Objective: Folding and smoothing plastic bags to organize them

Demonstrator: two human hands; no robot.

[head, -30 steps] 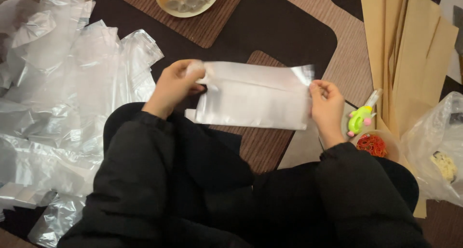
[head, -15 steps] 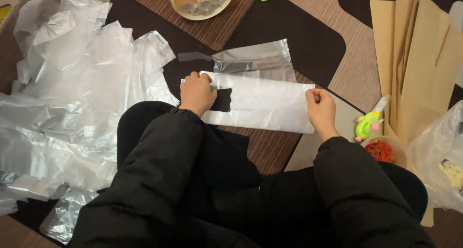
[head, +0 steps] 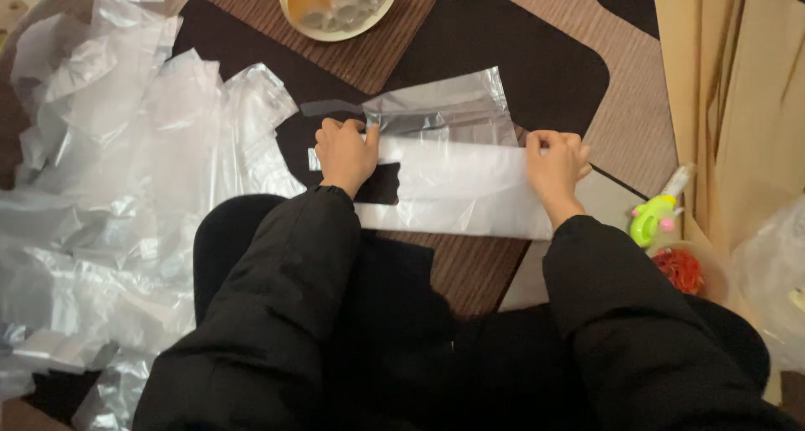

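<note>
A clear plastic bag [head: 457,179] lies flat on the dark and brown mat in front of me, its upper part folded back over itself. My left hand [head: 344,153] pinches the bag's left edge at the fold. The bag's right edge is pressed down and gripped by my right hand [head: 556,166]. Both arms wear black sleeves.
A large heap of crumpled clear plastic bags [head: 117,188] fills the left side. A round tan bowl [head: 335,3] stands at the top. Brown paper bags [head: 729,104] lie at the right, with a green and pink toy-like object [head: 654,217], red rubber bands [head: 681,267] and another plastic bag [head: 776,280].
The bag has come down from being held up to lying flat on the mat. Both hands have moved forward and now fold and press its edges.
</note>
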